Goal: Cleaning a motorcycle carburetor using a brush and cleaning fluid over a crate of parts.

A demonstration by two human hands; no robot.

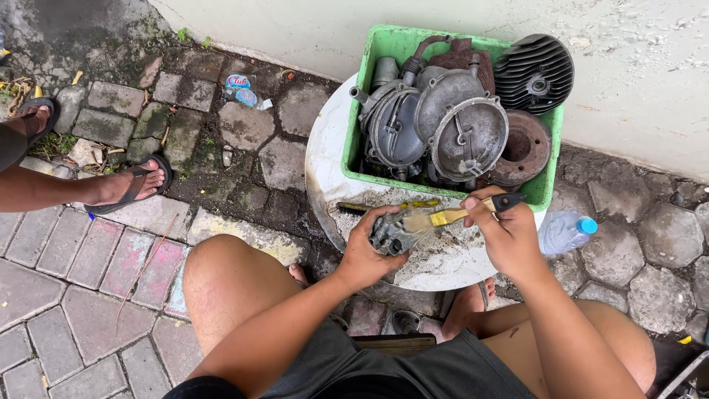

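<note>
Left hand [367,255] wrapped around small grey metal engine part [389,235], probably a carburettor though grime blurs the detail, fingers curled tight under and around it, held just above white round tray [325,166]. Right hand [508,235] pinched closed on paintbrush [450,215], thumb and fingers clamped at the dark end of the handle, yellow shaft running left, pale bristles touching the top of the engine part. Both hands over the near edge of the tray, dirty residue and dark specks spread on the tray surface beneath. Second brush with yellow handle [384,207] lying flat on the tray just behind the held part. Green plastic crate [354,122] sitting on the far half of the tray, packed with grey engine covers [443,122], rusty brown disc [521,151], black finned cylinder head [533,72] leaning at the back right corner. Clear plastic bottle with blue cap [565,231] lying on paving stones right of the tray, near the right wrist. Bare knees either side, dark shorts below. Another person's sandalled foot [133,183] on the bricks far left, well apart from the tray. Crushed wrapper [242,89] on the ground near the wall.
</note>
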